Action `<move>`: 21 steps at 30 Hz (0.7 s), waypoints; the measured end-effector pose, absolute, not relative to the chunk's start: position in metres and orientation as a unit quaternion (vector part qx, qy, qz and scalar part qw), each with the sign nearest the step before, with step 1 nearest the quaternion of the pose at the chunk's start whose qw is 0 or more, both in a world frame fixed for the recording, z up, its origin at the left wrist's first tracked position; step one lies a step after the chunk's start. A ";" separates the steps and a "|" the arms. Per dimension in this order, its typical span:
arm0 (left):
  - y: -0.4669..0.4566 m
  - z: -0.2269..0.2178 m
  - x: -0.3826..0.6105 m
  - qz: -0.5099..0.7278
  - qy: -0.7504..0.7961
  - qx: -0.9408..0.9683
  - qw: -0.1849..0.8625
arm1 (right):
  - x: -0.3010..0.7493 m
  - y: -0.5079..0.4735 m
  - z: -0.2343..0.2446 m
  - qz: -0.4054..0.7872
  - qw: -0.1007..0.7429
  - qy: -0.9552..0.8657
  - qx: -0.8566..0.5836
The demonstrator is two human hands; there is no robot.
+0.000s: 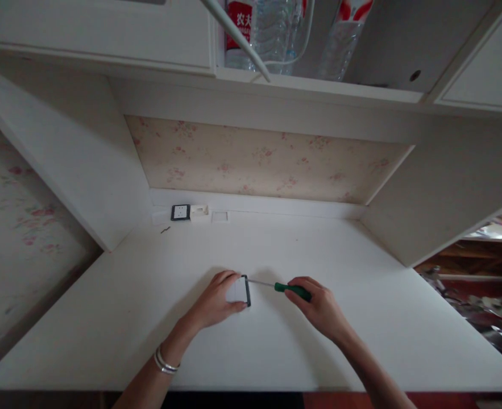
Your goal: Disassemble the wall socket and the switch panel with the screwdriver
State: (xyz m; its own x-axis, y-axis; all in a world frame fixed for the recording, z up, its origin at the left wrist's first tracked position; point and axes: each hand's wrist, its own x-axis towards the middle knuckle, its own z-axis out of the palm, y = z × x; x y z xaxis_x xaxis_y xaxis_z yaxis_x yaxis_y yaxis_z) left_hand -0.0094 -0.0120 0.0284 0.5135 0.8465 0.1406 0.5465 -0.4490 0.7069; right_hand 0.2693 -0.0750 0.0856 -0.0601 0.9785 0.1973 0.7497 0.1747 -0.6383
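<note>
My left hand grips a small square wall switch, white with a dark edge, just above or on the white desk. Its fingers lie along the top side and the thumb along the bottom. In my right hand is a screwdriver with a green handle and a thin metal shaft pointing left. The shaft's tip meets the switch's right edge near the upper corner; whether it is wedged in, I cannot tell. The fingers partly cover the switch's face.
Toward the back left of the desk lie a dark-rimmed socket, a cream mounting box, a thin white frame and a small dark wavy strip. Overhead, a shelf holds plastic bottles, and a white cable hangs down.
</note>
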 end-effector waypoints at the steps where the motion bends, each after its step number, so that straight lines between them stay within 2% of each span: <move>1: -0.011 0.030 -0.010 0.241 0.421 0.817 0.313 | 0.271 -0.075 0.096 0.195 0.289 -0.709 -0.612; 7: -0.007 0.034 -0.011 0.235 0.409 0.818 0.328 | 0.263 -0.076 0.137 0.172 0.234 -0.770 -0.569; 17: -0.008 0.037 -0.008 0.230 0.398 0.829 0.318 | 0.240 -0.063 0.167 0.091 0.126 -0.854 -0.497; 21: -0.007 0.038 -0.005 0.229 0.402 0.829 0.312 | 0.224 -0.062 0.173 0.048 0.113 -0.886 -0.446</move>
State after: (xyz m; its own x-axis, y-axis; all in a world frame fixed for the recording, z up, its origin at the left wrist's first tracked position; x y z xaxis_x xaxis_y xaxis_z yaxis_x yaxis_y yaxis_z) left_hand -0.0053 -0.0073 0.0380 0.5712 0.8106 0.1290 0.5242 -0.4812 0.7026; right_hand 0.2238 -0.0615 0.1732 -0.5761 0.8022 0.1567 0.7806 0.5968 -0.1856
